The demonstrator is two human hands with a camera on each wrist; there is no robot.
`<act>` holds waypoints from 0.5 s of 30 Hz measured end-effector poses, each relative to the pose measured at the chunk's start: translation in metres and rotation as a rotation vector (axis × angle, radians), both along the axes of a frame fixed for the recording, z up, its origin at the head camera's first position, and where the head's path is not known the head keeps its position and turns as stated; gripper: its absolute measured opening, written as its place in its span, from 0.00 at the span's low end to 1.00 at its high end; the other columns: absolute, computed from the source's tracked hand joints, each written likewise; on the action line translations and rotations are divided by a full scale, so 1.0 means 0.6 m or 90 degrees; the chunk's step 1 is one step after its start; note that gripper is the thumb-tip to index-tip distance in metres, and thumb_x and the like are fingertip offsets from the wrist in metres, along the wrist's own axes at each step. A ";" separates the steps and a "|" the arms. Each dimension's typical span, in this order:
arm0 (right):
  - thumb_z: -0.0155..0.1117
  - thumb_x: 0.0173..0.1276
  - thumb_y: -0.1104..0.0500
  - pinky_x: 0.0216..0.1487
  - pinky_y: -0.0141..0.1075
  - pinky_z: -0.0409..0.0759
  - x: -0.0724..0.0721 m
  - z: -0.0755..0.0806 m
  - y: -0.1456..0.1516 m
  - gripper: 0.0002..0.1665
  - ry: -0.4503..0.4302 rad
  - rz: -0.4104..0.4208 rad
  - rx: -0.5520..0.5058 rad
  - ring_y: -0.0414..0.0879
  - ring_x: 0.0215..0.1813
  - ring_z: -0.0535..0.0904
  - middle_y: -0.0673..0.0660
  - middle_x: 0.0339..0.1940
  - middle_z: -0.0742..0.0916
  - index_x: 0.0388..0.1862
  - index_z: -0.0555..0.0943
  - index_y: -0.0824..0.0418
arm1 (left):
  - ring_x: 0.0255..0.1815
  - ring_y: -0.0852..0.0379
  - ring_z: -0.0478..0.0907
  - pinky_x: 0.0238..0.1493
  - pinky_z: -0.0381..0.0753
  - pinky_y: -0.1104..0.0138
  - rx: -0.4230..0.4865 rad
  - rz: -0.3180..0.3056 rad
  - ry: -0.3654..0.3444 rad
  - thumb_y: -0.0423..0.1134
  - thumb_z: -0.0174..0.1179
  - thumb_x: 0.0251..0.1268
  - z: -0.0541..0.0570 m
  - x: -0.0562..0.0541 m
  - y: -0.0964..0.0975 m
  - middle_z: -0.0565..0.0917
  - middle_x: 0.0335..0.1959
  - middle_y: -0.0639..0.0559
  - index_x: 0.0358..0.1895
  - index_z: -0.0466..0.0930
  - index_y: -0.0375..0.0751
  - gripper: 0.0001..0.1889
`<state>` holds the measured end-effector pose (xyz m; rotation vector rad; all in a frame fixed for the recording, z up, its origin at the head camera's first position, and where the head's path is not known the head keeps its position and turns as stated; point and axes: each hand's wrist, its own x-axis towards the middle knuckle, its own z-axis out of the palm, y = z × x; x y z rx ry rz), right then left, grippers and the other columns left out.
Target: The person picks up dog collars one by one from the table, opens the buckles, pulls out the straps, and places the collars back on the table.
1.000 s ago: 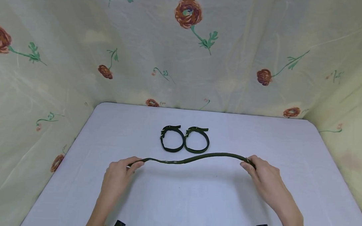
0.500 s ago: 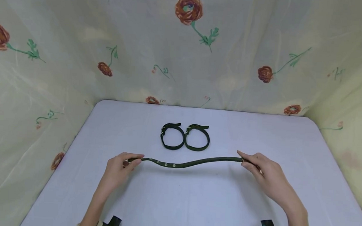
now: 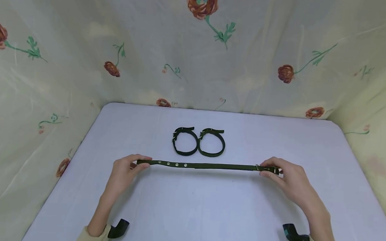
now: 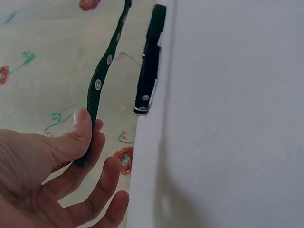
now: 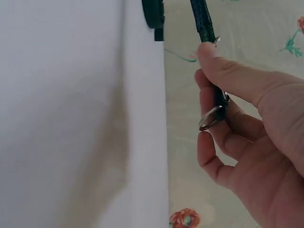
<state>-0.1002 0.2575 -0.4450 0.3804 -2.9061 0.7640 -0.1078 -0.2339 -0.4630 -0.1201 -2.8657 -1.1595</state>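
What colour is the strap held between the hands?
The strap is dark green, clearest in the head view.

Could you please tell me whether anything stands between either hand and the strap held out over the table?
Nothing visible does: the left hand pinches the strap at its holed end, and the right hand holds the other end. The two looped straps lie beyond it on the table.

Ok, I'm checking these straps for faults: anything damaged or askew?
Nothing stands out. The left hand and right hand hold a long strap between them; two looped straps lie side by side on the table, with no visible damage.
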 end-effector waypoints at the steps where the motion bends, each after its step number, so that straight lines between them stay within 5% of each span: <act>1: 0.80 0.68 0.56 0.42 0.37 0.80 -0.003 -0.003 0.002 0.12 -0.006 0.006 0.005 0.40 0.41 0.82 0.49 0.44 0.94 0.48 0.89 0.48 | 0.39 0.51 0.90 0.39 0.82 0.69 -0.008 -0.006 -0.001 0.42 0.72 0.71 -0.003 -0.003 0.001 0.94 0.52 0.45 0.53 0.93 0.47 0.12; 10: 0.79 0.68 0.59 0.57 0.58 0.85 -0.024 -0.035 0.011 0.13 -0.053 0.028 0.021 0.58 0.54 0.89 0.57 0.49 0.93 0.51 0.91 0.55 | 0.31 0.56 0.80 0.30 0.73 0.66 -0.070 0.016 -0.068 0.48 0.71 0.71 -0.022 -0.021 0.021 0.93 0.41 0.47 0.51 0.92 0.53 0.11; 15: 0.80 0.66 0.58 0.59 0.60 0.83 -0.034 -0.048 0.012 0.13 -0.061 0.027 0.035 0.61 0.55 0.88 0.57 0.49 0.94 0.49 0.92 0.55 | 0.27 0.57 0.76 0.26 0.71 0.66 -0.092 0.031 -0.082 0.50 0.71 0.71 -0.028 -0.025 0.029 0.92 0.35 0.47 0.51 0.92 0.52 0.12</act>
